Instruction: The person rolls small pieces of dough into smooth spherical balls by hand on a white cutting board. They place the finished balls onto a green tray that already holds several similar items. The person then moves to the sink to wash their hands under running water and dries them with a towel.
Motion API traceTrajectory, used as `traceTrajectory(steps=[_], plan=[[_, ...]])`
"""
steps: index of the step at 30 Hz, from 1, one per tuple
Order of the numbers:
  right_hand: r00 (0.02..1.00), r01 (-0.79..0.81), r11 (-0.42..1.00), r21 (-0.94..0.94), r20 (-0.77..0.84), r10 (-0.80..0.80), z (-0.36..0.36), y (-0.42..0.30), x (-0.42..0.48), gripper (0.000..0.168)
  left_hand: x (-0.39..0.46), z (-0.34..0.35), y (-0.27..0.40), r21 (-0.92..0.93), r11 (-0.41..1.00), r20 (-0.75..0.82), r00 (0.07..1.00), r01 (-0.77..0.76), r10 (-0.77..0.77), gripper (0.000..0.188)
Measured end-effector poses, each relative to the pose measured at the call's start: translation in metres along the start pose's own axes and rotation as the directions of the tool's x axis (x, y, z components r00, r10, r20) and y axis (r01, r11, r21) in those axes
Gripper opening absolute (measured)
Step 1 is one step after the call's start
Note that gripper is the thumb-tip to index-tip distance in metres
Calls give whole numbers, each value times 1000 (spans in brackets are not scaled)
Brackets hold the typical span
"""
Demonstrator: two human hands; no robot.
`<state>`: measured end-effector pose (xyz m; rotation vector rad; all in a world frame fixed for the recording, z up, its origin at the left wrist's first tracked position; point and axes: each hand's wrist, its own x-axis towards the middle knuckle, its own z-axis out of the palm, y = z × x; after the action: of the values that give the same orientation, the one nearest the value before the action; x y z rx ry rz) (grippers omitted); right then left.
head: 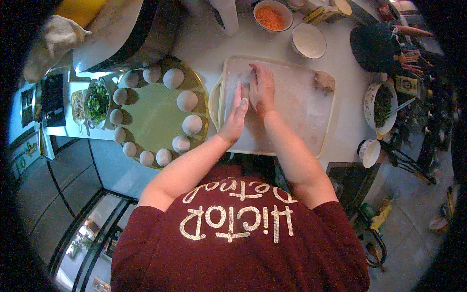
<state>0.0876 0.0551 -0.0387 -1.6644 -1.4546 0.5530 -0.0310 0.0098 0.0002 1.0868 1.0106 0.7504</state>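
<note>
Both hands are over the left part of a floured cutting board [292, 109] with a pale rim. My left hand [237, 116] stands on its edge with fingers extended. Close beside it, my right hand [262, 89] is angled towards it, palm inward. A bit of pale dough [245, 90] seems to show between them, mostly hidden by the fingers. Left of the board, several round dough balls [187, 100] form a ring on a round yellow-green tray [153, 109]. A rough lump of dough [324, 81] lies at the board's upper right corner.
Beyond the board stand a bowl of chopped orange food [273, 17] and a bowl of white powder [308, 41]. At right are a bowl of chopped greens [380, 107] with utensils and a small bowl [369, 153]. Cut green vegetables [97, 101] fill a container at left.
</note>
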Motion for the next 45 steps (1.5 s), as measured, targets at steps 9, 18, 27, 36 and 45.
traceTrajectory(steps=[9, 18, 27, 36, 45], plan=[[998, -8, 998, 70, 64, 4, 2, -31, -58, 27, -22, -5, 0, -211, 974, 2, 996, 87, -89, 70], [994, -110, 973, 204, 21, 108, 12, -36, -25, 25, 3, 7, 18, -290, 950, -77, 987, 115, -143, 67], [997, -61, 998, 27, 57, 60, 3, -8, 1, 24, -5, 0, 3, 56, 998, -31, 999, 19, -18, 68], [994, 44, 996, 77, 93, -51, 2, -23, -56, 22, -26, -5, -4, -246, 964, -43, 992, 101, -115, 67], [993, -97, 975, 198, 91, 80, 5, -41, -24, 24, 3, 8, 3, -440, 891, -72, 985, 112, -159, 62]])
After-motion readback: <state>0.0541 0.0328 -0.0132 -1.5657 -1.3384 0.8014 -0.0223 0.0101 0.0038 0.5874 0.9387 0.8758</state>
